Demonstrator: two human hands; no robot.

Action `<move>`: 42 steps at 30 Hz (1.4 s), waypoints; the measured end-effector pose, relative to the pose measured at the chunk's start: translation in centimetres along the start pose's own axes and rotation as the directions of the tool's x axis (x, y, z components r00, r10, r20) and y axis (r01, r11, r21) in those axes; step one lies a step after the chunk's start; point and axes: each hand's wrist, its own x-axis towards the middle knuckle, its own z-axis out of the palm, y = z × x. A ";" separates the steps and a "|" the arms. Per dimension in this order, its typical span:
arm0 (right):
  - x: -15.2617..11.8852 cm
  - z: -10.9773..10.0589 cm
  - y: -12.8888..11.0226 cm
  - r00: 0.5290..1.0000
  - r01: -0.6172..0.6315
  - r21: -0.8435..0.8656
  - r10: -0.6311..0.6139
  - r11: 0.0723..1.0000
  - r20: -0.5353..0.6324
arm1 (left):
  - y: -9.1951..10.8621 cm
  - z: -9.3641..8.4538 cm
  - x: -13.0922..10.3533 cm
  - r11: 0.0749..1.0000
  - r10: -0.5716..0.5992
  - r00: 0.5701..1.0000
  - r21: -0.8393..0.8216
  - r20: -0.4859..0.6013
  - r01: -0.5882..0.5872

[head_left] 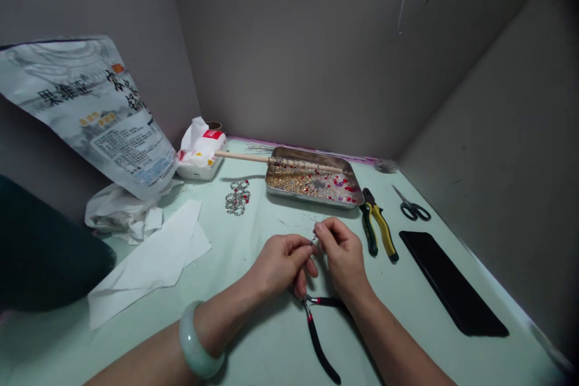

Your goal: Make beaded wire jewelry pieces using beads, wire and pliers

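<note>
My left hand (284,262) and my right hand (342,253) meet near the middle of the view, both pinching a small silvery beaded piece (313,237) between thumbs and fingers. Most of the piece is hidden by the fingertips. Black-handled pliers (319,344) lie with their handles spread below my hands, partly covered by them. Beyond my hands sits a metal tray (312,198) of gold, clear, red and purple beads, with a wooden stick (244,157) resting across it. Left of the tray lies a group of beaded rings (237,198) with red beads.
Yellow-and-green pliers (384,232), scissors (414,209) and a black flat object (452,283) lie to the right. On the left are white paper sheets (149,262), crumpled tissue (122,211), a tissue pack (201,154), a large printed pouch (90,102) and a dark rounded object (45,247).
</note>
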 end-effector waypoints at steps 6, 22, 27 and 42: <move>0.8 -0.8 0.4 1.000 -0.030 0.039 0.030 0.999 0.002 | 0.8 -0.2 -0.2 0.972 -0.128 0.991 -0.195 0.047 0.134; 0.8 -0.7 1.1 0.992 -0.105 0.165 0.115 0.981 -0.050 | -0.1 0.1 -0.2 0.988 -0.018 0.997 0.157 0.072 0.007; 0.7 -0.6 1.2 0.990 -0.090 0.220 0.111 0.971 -0.086 | 0.9 0.4 -0.7 0.951 -0.060 0.997 0.305 0.050 0.042; 0.3 -0.7 0.7 0.987 0.059 0.073 -0.047 0.996 -0.156 | 0.9 0.2 -1.0 0.763 0.176 0.984 0.636 -0.039 -0.111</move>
